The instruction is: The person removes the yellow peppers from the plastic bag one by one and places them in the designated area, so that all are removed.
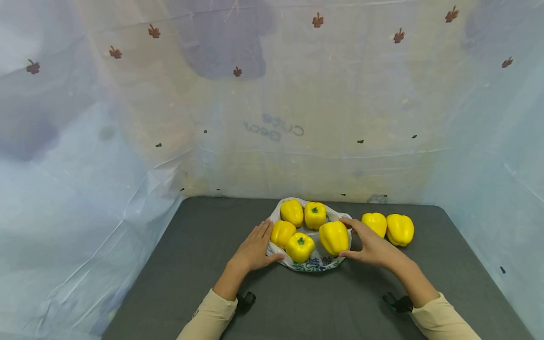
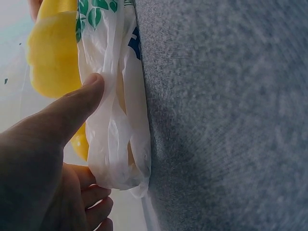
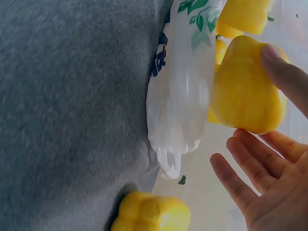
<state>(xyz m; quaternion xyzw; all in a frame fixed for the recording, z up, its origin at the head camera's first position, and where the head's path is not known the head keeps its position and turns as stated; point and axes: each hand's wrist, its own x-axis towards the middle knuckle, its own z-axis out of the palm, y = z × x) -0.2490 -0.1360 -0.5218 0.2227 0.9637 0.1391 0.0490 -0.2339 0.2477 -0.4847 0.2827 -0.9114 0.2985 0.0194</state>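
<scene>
A white plastic bag (image 1: pixel 316 265) with green leaf print lies on the table, its mouth spread wide. Inside sit several yellow bell peppers, one of them (image 1: pixel 300 248) with its green stem upward. My left hand (image 1: pixel 253 246) rests along the bag's left side; its thumb presses the plastic (image 2: pixel 115 96) in the left wrist view. With thumb and fingertips my right hand (image 1: pixel 374 246) grips a yellow bell pepper (image 3: pixel 248 91) over the right part of the bag's opening.
Two more yellow bell peppers (image 1: pixel 400 230) lie on the dark grey table (image 1: pixel 306 307) to the right of the bag, behind my right hand. A pale printed sheet (image 1: pixel 297 104) hangs behind the table and along both sides.
</scene>
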